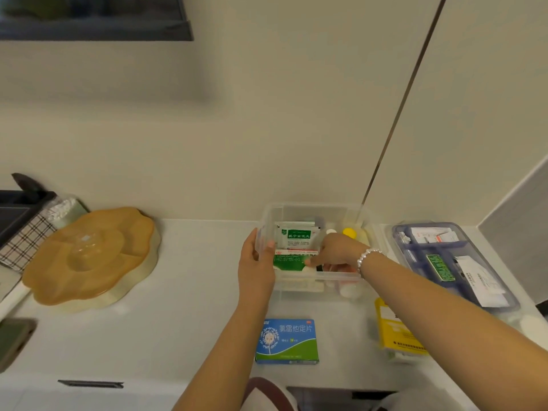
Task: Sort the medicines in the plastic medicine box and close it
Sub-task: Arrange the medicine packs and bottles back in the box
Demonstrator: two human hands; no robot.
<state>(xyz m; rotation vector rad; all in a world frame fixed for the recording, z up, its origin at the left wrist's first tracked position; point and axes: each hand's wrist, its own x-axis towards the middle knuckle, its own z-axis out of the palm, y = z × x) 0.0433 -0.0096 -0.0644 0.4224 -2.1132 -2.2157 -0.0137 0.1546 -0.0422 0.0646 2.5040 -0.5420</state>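
The left hand [255, 262] grips the left wall of the clear plastic box [354, 213], thumb hooked over the rim on the inside and the remaining fingers wrapped against the outer face. The right hand [332, 252] reaches down into the box from the right, a beaded bracelet [366, 258] on the wrist; its fingers are curled downward and the fingertips press on a green and white medicine carton [289, 261] lying near the front of the box. Whether the fingers pinch the carton or only rest on it cannot be determined. The box stands open on the white tabletop [189, 321], close to the rear wall, with no lid on it. Inside, green and white sachets [296, 235] stand upright behind the carton, and a yellow cap [349, 232] and a white cap [331, 231] show at the rear right. On the tabletop in front of the box lies a blue and green medicine carton [287, 341]; to its right lies a yellow packet [396, 330], partly covered by the right forearm. A blue-tinted tray [504, 292] holding papers and packets sits to the right of the box. A brown flower-shaped dish [89, 256] sits well apart on the left.
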